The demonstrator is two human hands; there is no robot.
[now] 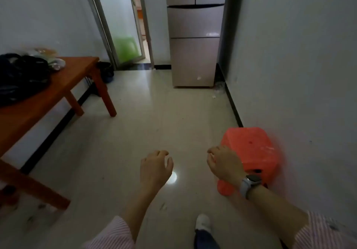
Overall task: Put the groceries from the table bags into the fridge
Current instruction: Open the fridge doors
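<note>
A tall silver fridge point(195, 36) stands against the far wall, with all its doors closed. On the brown wooden table point(63, 86) at the left lie black bags point(21, 75) and a clear bag of groceries point(50, 57) behind them. My left hand point(155, 168) hangs over the floor with loosely curled fingers and holds nothing. My right hand point(224, 162), a watch on its wrist, is also loosely curled and empty, just left of a red stool.
A red plastic stool point(255, 152) sits on the floor by the right wall. Left of the fridge is a half-open glass door point(119, 26) with something green behind it. A dark object point(106, 72) lies by the table's far leg. My foot point(202, 223) shows below.
</note>
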